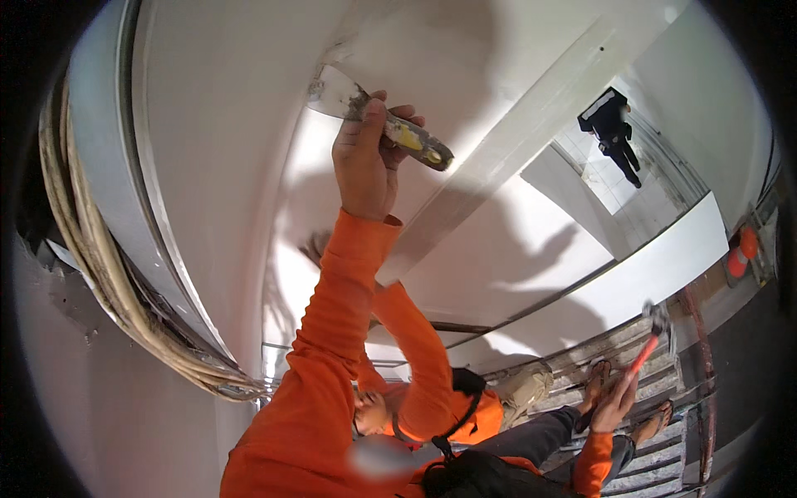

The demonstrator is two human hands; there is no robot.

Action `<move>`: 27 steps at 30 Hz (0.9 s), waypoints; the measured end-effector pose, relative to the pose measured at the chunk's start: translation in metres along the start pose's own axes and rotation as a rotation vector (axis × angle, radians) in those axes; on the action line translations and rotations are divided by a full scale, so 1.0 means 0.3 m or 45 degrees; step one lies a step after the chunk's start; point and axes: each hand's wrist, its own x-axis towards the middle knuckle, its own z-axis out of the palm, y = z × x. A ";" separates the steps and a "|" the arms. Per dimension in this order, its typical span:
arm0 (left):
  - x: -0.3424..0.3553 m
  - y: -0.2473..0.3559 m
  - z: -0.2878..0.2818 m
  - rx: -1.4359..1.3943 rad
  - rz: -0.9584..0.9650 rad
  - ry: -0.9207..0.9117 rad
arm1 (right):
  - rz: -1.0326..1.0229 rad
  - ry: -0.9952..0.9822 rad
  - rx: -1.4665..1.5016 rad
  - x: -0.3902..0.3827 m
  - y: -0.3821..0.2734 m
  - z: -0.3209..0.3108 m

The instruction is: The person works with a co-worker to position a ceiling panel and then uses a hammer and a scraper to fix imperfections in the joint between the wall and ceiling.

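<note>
My left hand [363, 158] is raised high, its fingers closed around the worn handle of a putty knife [415, 141]. The knife's broad blade is smeared with grey and white, and its end lies close to a smudged patch on the white panel [423, 50]; whether it touches, I cannot tell. Lower down at the right, my right hand [616, 405] grips a hammer [644, 355] by its red handle. The grey metal head points up and away from me, above the slatted platform.
A co-worker in an orange top [427, 386] is close beside my left arm, one arm raised. Cables [91, 224] hang along the left. My sandalled feet stand on a slatted platform [664, 448]. A person in dark clothes [613, 124] is beyond an opening; an orange cone [740, 251] stands far right.
</note>
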 end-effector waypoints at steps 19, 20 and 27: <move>0.102 0.041 0.012 -0.754 -0.051 -0.091 | -0.200 -0.480 0.960 -0.150 -0.378 1.179; 0.092 0.039 0.016 -0.719 -0.069 -0.083 | -0.208 -0.452 0.960 -0.159 -0.374 1.183; 0.107 0.011 -0.020 -0.593 -0.101 -0.089 | -0.293 -0.418 0.771 -0.177 -0.380 1.193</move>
